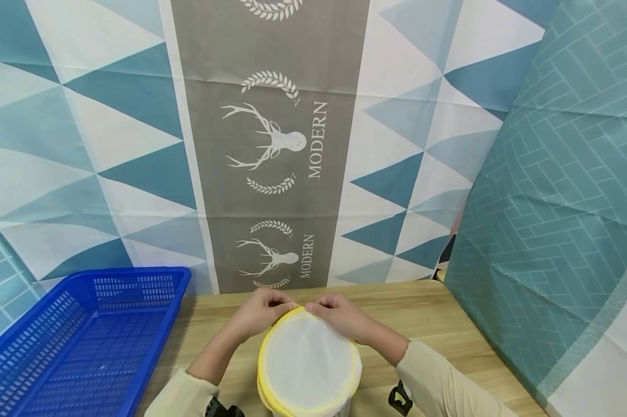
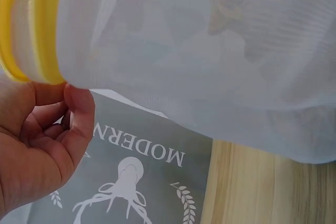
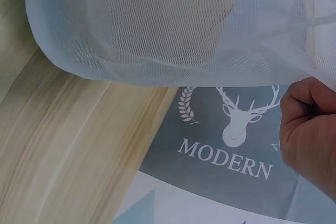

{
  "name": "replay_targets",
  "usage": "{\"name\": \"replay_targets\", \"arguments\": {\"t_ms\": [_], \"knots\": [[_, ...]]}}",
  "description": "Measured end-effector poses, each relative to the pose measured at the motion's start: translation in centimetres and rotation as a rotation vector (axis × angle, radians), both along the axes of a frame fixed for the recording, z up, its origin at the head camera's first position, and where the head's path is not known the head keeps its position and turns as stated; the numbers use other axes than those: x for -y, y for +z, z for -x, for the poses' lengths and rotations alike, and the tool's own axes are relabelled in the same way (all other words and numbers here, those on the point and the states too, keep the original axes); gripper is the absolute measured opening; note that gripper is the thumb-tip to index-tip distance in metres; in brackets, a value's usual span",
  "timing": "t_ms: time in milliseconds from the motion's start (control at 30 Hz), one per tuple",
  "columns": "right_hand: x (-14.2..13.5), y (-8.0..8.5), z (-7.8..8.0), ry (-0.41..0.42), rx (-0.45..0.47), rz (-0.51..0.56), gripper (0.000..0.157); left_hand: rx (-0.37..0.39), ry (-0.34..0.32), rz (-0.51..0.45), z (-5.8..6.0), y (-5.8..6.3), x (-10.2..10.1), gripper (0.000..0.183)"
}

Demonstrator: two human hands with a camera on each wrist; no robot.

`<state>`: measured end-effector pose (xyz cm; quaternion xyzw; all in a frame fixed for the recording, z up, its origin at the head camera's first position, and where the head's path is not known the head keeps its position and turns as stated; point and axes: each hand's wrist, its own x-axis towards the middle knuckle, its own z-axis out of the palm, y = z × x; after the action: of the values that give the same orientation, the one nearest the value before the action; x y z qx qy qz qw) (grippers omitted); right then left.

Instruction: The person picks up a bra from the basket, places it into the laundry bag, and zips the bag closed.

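A round white mesh laundry bag with yellow trim stands on the table, its flat top facing up in the head view. At the far edge of that top, my left hand pinches the yellow rim between thumb and fingers. Close beside it, my right hand pinches the same rim just to the right. In the left wrist view, the yellow zipper band runs above the curled fingers. The right wrist view shows the mesh side wall hanging beside my right hand; the fingertips are hidden there.
A blue plastic basket with perforated walls is on the left. The wooden table ends at a patterned cloth backdrop behind the bag. A teal sheet hangs along the right side.
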<state>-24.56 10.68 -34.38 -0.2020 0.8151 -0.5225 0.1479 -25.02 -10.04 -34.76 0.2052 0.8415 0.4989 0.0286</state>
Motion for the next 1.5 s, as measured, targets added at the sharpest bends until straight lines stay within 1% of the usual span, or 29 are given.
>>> {"name": "replay_targets", "arguments": {"t_ms": [133,333,433,567,800,1033,1300,1500], "knots": [[-0.11,-0.06,0.00,0.008,0.012,0.005,0.037,0.007,0.013,0.004,-0.08,-0.06,0.05,0.017],[-0.01,-0.07,0.48,0.017,0.005,0.014,0.031,-0.030,0.021,0.015,-0.13,0.01,-0.25,0.017],[0.07,-0.05,0.68,0.028,0.014,0.007,0.031,-0.036,0.020,0.016,-0.15,0.10,-0.45,0.017],[0.10,-0.06,0.71,0.056,0.023,-0.007,0.034,-0.037,0.004,0.005,-0.16,0.12,-0.51,0.018],[-0.11,-0.05,0.49,0.087,0.007,-0.008,0.033,-0.020,-0.013,0.002,-0.16,-0.08,-0.28,0.017],[-0.15,-0.14,0.40,0.070,-0.007,-0.020,0.032,-0.022,-0.024,-0.006,-0.33,-0.10,-0.06,0.019],[-0.18,-0.15,0.54,0.064,-0.013,-0.038,0.033,-0.009,-0.022,-0.020,-0.49,0.02,0.05,0.020],[-0.37,-0.11,0.42,0.062,0.002,-0.026,0.033,-0.014,-0.021,-0.002,-0.25,-0.20,0.25,0.020]]}}
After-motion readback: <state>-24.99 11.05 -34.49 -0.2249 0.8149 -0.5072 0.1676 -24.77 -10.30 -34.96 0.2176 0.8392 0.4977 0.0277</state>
